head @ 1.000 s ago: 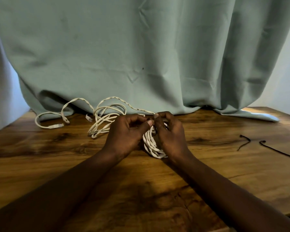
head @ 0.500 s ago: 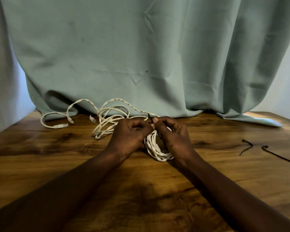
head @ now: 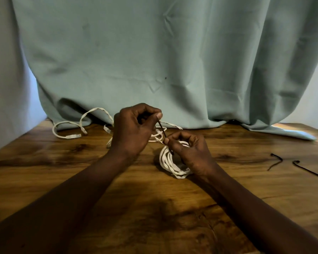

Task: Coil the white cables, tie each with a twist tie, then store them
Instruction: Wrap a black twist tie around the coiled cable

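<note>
View from above a person's forearms, which reached out over a brown wooden tabletop (head: pixel 81 173). A pale green curtain (head: pixel 154 61) hung behind it, with its hem resting on the far edge.

Near the middle of the tabletop, a white cable wound into a small coil (head: pixel 170 165) stood tilted on its edge, its lowest turns touching the wood. The right hand (head: pixel 193 153) held it from the right side, with the fingers (head: pixel 188 139) curled over the coil's upper rim and the thumb pressed against its near side.

A thin dark tie (head: pixel 162 131) ran up and to the left from the coil. The right thumb and forefinger pinched its lower part against the cable. The left hand (head: pixel 134 129), raised a little above the tabletop and just left of the coil, pinched the tie's upper end between thumb and forefinger. Its other fingers were curled in toward the palm. The tie looked straight and taut between the two hands.

Behind the left hand, a loose cable (head: pixel 73 136) lay in open loops along the far left of the tabletop, up against the curtain hem. One plug end rested at the far left.

Well apart on the right lay a short spare tie (head: pixel 280 158), bent at one end. Just right of it, a longer tie (head: pixel 308 170) ran toward the right edge.
</note>
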A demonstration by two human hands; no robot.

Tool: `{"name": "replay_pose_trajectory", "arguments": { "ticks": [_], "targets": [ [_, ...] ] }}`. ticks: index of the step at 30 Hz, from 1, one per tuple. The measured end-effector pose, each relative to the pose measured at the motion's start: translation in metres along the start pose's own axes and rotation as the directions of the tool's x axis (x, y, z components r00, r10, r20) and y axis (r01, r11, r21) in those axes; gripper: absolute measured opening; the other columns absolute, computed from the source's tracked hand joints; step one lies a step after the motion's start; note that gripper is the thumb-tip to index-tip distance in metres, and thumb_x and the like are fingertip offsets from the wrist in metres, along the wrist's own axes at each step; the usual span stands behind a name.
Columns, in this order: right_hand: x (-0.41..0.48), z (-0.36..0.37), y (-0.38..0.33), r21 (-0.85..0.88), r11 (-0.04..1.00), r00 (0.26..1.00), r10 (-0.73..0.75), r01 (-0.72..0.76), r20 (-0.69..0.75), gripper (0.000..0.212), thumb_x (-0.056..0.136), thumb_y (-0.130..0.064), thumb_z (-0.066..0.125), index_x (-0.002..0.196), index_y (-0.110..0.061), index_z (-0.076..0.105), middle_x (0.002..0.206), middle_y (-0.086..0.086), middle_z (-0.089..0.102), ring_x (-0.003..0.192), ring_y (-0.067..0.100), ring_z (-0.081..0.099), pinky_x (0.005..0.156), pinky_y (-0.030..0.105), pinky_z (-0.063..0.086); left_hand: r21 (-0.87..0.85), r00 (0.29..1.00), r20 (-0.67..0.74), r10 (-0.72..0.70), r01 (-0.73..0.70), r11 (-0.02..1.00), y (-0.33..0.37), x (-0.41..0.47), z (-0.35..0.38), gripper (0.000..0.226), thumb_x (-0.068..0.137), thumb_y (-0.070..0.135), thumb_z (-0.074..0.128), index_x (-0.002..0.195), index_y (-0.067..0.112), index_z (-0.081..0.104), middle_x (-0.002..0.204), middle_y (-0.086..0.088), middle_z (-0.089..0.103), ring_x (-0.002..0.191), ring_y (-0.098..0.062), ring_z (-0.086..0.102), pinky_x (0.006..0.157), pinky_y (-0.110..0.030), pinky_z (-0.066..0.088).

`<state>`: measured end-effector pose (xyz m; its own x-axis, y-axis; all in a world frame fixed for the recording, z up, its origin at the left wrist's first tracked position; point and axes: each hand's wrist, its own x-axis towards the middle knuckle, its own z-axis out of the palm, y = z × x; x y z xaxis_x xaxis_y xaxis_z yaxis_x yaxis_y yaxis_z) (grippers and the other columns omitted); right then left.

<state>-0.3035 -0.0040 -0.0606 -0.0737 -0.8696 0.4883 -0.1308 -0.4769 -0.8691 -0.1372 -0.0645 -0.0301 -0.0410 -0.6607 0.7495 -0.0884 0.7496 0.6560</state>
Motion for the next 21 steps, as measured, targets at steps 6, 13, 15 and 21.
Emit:
{"name": "replay_pose_trajectory", "arguments": {
  "ticks": [6,13,15,21],
  "targets": [
    [0.001,0.004,-0.003,0.005,1.000,0.999,0.026,-0.026,0.019,0.011,0.091,-0.008,0.075,0.082,-0.002,0.072,0.072,0.001,0.068,0.058,0.000,0.058,0.057,0.016,0.044,0.123,0.994,-0.103,0.027,-0.014,0.992,-0.003,0.010,-0.013,0.004,0.093,0.021,0.078,0.097,0.021,0.079,0.085,0.012,0.076,0.072,-0.006,0.072,0.069,-0.031,0.062],
    [-0.005,0.008,-0.008,-0.028,0.999,1.000,0.020,-0.020,-0.002,0.012,0.089,0.000,0.073,0.080,0.004,0.068,0.066,0.008,0.064,0.058,0.014,0.058,0.054,0.025,0.048,0.338,0.977,-0.049,0.208,-0.180,0.924,-0.008,0.011,-0.021,0.012,0.094,0.024,0.074,0.104,0.018,0.077,0.092,0.004,0.075,0.083,-0.010,0.070,0.075,-0.042,0.059],
    [-0.006,0.006,-0.008,-0.014,1.000,0.999,0.012,-0.012,-0.033,0.011,0.088,0.005,0.071,0.079,0.009,0.065,0.066,0.011,0.063,0.058,0.018,0.057,0.054,0.025,0.049,0.363,0.963,0.067,0.260,-0.266,0.893,-0.008,0.009,-0.021,0.037,0.092,0.033,0.075,0.126,0.020,0.068,0.107,0.007,0.073,0.095,-0.009,0.068,0.083,-0.035,0.058],
    [0.000,-0.003,-0.005,0.035,0.999,0.996,-0.019,0.022,-0.089,0.018,0.091,0.004,0.070,0.074,-0.003,0.065,0.064,0.007,0.064,0.056,0.014,0.057,0.053,0.022,0.047,-0.192,0.930,0.297,-0.215,0.279,0.941,0.001,-0.007,0.002,0.072,0.085,0.024,0.081,0.148,0.025,0.046,0.105,0.001,0.077,0.089,-0.011,0.074,0.068,-0.026,0.058]
  ]
}}
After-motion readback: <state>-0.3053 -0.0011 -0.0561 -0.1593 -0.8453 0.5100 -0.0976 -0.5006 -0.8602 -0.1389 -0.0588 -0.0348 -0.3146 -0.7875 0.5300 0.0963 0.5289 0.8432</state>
